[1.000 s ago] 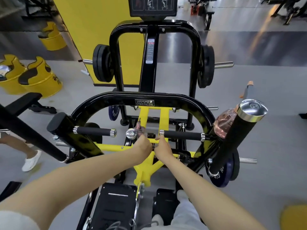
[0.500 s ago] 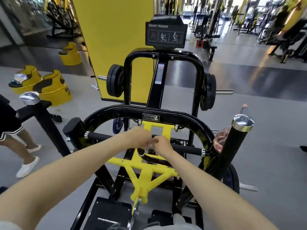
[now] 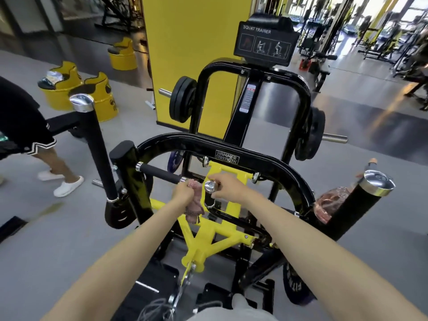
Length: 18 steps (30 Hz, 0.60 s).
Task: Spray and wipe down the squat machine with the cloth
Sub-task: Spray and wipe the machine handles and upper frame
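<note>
The squat machine [image 3: 227, 157] fills the middle of the view, and its long axis runs straight away from the camera: black footplates [image 3: 150, 286] at the near end, the "SQUAT TRAINER" placard [image 3: 266, 42] at the far end. Two black posts with chrome caps stand on either side, the left post [image 3: 92, 144] upright and the right post [image 3: 361, 205] leaning outward. A pink bottle [image 3: 328, 202] sits just behind the right post and is partly hidden by it. Weight plates [image 3: 183, 98] hang on the far uprights, in front of a yellow pillar [image 3: 192, 42]. On the left, another person's leg and white shoe [image 3: 68, 186] are on the grey floor [image 3: 58, 239], with yellow barrel seats [image 3: 99, 96] further back.

The left hand [image 3: 183, 193] has its fingers clamped on the cloth [image 3: 193, 205], just beside the chrome end of the horizontal grip [image 3: 159, 173]. The cloth (pink, bunched) hangs from the fist with its long axis nearly vertical, and its lower end lies over the yellow frame [image 3: 208, 237]. The right hand [image 3: 228, 187] is on the short handle [image 3: 209, 195], which stands almost upright with its chrome cap facing the camera. The fingers seem to be curled round its top, but the far ones are hidden behind it.
</note>
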Each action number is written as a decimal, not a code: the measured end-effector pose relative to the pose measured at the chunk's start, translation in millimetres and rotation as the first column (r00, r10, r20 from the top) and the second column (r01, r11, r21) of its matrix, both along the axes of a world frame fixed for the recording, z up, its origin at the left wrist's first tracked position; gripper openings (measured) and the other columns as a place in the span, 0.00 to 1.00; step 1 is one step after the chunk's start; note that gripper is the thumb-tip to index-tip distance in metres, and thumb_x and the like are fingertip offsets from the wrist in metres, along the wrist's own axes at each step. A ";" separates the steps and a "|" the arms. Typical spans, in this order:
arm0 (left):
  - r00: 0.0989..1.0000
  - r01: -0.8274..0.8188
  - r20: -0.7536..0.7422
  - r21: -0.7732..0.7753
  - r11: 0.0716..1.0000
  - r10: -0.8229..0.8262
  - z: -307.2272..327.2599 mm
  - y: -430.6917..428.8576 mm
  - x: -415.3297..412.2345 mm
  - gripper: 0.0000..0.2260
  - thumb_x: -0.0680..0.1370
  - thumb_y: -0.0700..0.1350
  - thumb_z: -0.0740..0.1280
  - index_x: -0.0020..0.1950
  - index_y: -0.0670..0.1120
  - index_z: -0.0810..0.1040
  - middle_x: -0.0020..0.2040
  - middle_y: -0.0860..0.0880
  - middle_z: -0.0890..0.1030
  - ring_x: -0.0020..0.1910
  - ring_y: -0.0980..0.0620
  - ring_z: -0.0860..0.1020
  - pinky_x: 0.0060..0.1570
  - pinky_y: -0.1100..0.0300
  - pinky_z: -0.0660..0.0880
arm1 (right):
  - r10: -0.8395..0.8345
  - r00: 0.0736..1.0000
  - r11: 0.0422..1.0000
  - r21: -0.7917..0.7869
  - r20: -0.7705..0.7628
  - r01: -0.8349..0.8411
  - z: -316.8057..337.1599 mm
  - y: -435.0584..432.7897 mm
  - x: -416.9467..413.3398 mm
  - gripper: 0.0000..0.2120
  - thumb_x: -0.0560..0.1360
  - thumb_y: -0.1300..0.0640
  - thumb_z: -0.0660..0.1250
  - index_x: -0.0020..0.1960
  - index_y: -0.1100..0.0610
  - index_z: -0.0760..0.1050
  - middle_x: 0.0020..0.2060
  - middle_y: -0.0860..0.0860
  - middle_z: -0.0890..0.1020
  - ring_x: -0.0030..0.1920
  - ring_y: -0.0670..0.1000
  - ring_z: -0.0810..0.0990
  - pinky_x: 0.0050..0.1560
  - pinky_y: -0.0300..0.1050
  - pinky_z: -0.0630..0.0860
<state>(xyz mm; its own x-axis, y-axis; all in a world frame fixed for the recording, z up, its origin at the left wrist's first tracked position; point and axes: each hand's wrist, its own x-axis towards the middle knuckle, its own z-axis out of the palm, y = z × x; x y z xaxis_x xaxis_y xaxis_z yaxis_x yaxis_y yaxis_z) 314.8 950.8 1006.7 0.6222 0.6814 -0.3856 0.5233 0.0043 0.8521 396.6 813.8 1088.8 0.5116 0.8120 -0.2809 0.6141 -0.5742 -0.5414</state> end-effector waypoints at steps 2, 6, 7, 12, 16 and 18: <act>0.996 -0.074 0.024 -0.200 0.977 0.080 -18.1 -15.3 5.3 0.11 0.81 0.34 0.52 0.48 0.42 0.73 0.41 0.43 0.75 0.34 0.50 0.74 0.24 0.68 0.74 | 0.026 0.999 0.999 -0.022 0.043 -0.025 2.0 5.3 -1.6 0.26 0.74 0.61 0.70 0.71 0.61 0.68 0.55 0.55 0.77 0.59 0.56 0.75 0.55 0.44 0.70; 0.983 -0.146 0.041 -0.430 0.891 0.181 -70.3 -24.9 26.1 0.13 0.80 0.37 0.56 0.40 0.46 0.75 0.46 0.35 0.78 0.41 0.46 0.77 0.44 0.52 0.78 | 0.017 0.998 1.000 -0.016 0.063 -0.016 3.6 11.7 -0.1 0.17 0.73 0.62 0.72 0.59 0.68 0.77 0.46 0.61 0.81 0.43 0.56 0.77 0.48 0.52 0.74; 0.979 -0.163 0.035 -0.469 0.868 0.203 -71.7 -29.5 27.7 0.12 0.81 0.39 0.56 0.41 0.46 0.74 0.46 0.36 0.78 0.41 0.46 0.75 0.43 0.52 0.76 | 0.014 0.998 1.000 -0.014 0.065 -0.014 3.3 11.9 0.5 0.17 0.72 0.62 0.72 0.58 0.69 0.77 0.46 0.63 0.81 0.43 0.58 0.77 0.48 0.53 0.74; 0.950 -0.214 0.067 -0.576 0.789 0.307 -59.1 -32.8 28.6 0.11 0.82 0.39 0.55 0.41 0.38 0.71 0.45 0.39 0.75 0.38 0.45 0.74 0.39 0.53 0.73 | -0.007 0.997 1.000 -0.017 0.079 0.009 -0.7 12.0 3.4 0.14 0.71 0.61 0.73 0.53 0.68 0.77 0.43 0.64 0.81 0.41 0.62 0.77 0.40 0.49 0.71; 0.938 -0.174 0.111 -0.668 0.723 0.329 -46.0 -29.6 26.0 0.10 0.80 0.34 0.51 0.42 0.39 0.68 0.41 0.40 0.74 0.35 0.45 0.74 0.30 0.57 0.76 | 0.008 0.994 1.000 -0.030 0.107 -0.005 -1.6 13.5 7.9 0.15 0.71 0.58 0.74 0.56 0.59 0.80 0.43 0.55 0.81 0.44 0.53 0.76 0.40 0.45 0.67; 0.933 -0.136 0.148 -0.700 0.701 0.329 -37.6 -35.3 22.2 0.10 0.80 0.32 0.51 0.43 0.40 0.67 0.42 0.40 0.73 0.36 0.46 0.74 0.30 0.57 0.76 | 0.011 0.993 0.999 -0.036 0.119 -0.006 0.2 12.1 7.4 0.23 0.71 0.58 0.74 0.64 0.57 0.76 0.50 0.54 0.82 0.50 0.54 0.79 0.44 0.46 0.71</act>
